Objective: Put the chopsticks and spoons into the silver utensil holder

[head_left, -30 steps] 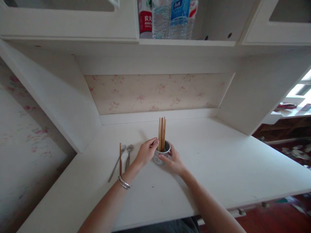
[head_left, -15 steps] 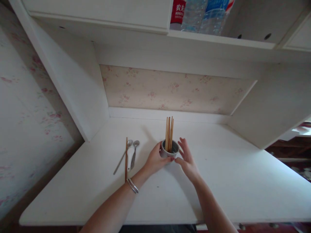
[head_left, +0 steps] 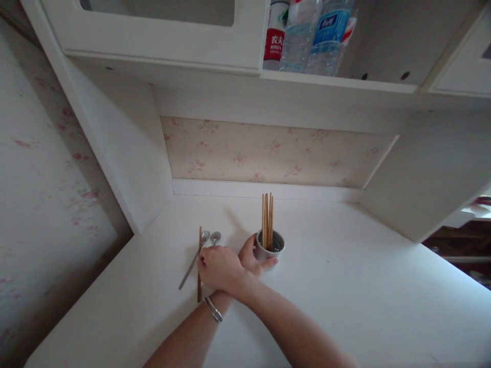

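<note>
At the far left, floral wallpaper (head_left: 65, 168) covers the wall beside a white side panel (head_left: 118, 143). On the bench (head_left: 345, 286), a metal spoon (head_left: 191, 266) lies slanted across a single brown chopstick (head_left: 199, 292). Just right of these, a second spoon (head_left: 215, 236) shows only its bowl end. The person's right hand (head_left: 219, 267) is over these utensils with its fingers curled; the fingertips are hidden, so whether it grips anything cannot be told. Its forearm crosses above the left wrist, which wears silver bangles (head_left: 213, 309). The left hand (head_left: 251, 258) is wrapped around the left and near sides of a pale cup (head_left: 264, 254), gripping it. Several chopsticks (head_left: 267, 220) stand nearly upright inside the cup. Above and farther right, plastic bottles (head_left: 301, 41) stand together in an open cabinet compartment (head_left: 387, 48).
</note>
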Motion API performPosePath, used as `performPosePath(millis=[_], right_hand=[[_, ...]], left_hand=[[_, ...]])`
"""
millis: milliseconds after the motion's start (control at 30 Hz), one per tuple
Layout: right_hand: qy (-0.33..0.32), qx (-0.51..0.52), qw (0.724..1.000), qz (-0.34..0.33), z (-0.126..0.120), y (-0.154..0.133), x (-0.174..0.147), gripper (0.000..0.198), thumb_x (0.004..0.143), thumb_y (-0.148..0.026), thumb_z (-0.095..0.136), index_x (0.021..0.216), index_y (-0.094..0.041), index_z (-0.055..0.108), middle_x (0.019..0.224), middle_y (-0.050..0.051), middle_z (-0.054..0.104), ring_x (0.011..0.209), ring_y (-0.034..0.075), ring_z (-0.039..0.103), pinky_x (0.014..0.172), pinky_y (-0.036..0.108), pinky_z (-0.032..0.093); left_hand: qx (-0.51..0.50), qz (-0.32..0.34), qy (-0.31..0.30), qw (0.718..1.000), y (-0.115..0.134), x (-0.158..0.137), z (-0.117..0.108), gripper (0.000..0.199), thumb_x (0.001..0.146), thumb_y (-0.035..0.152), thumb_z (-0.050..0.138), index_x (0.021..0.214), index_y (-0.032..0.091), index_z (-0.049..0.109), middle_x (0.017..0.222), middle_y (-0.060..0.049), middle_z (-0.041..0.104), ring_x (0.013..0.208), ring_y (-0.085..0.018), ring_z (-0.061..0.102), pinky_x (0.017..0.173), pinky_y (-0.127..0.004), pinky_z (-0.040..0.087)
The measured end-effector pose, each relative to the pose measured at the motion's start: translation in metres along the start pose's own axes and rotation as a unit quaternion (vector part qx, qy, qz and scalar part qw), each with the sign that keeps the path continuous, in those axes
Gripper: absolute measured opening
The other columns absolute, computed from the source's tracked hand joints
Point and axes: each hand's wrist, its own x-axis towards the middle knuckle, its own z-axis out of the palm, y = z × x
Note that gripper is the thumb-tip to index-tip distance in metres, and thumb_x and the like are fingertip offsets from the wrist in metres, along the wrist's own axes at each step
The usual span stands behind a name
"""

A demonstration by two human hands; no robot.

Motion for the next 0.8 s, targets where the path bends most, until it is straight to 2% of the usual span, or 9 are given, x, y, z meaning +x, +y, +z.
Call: performPosePath(millis=[100,233,367,533,800], right_hand=[[-0.053,-0.053,0.997,-0.013,0.016,-0.009,0.022,0.026,0.082,-0.026,0.052,0.091,-0.009,0.070,0.085,0.020,0.072,0.076,0.034,0.071,0.060,0.042,0.056],[-0.077,-0.074,0.994,0.009,0.027,-0.011,0.033,0.022,0.076,-0.021,0.057,0.086,-0.007,0.071,0.082,0.021,0.072,0.077,0.034,0.071,0.060,0.043,0.057],[-0.085,-0.089,0.992,0.025,0.032,-0.009,0.035,0.022,0.077,-0.019,0.056,0.088,-0.008,0.071,0.084,0.022,0.071,0.082,0.031,0.071,0.066,0.040,0.057],[-0.086,-0.095,0.991,0.041,0.037,-0.011,0.037,0.024,0.077,-0.018,0.054,0.089,-0.008,0.072,0.087,0.020,0.071,0.084,0.032,0.070,0.064,0.044,0.057],[-0.075,-0.028,0.993,0.086,0.036,-0.009,0.039,0.027,0.078,-0.024,0.055,0.090,-0.007,0.072,0.091,0.022,0.072,0.088,0.035,0.069,0.070,0.046,0.056]], left_hand=[[-0.033,0.006,-0.001,0.999,-0.007,0.003,0.003,0.070,0.060,0.035,0.081,0.122,0.026,0.052,0.118,-0.009,0.064,0.106,-0.027,0.060,0.093,-0.038,0.045],[-0.059,0.022,-0.001,0.998,-0.012,0.004,0.005,0.071,0.061,0.033,0.082,0.124,0.024,0.050,0.118,-0.009,0.064,0.104,-0.025,0.060,0.090,-0.036,0.045],[-0.068,0.026,0.020,0.997,-0.010,0.002,0.006,0.070,0.060,0.029,0.082,0.123,0.023,0.052,0.113,-0.007,0.065,0.100,-0.023,0.060,0.088,-0.033,0.045],[-0.065,0.022,0.021,0.997,-0.010,0.001,0.006,0.069,0.059,0.028,0.083,0.121,0.024,0.054,0.110,-0.006,0.066,0.097,-0.022,0.061,0.085,-0.032,0.046],[-0.067,-0.004,0.006,0.998,0.001,0.000,0.002,0.068,0.058,0.025,0.084,0.119,0.022,0.053,0.114,-0.008,0.065,0.100,-0.023,0.061,0.087,-0.034,0.046]])
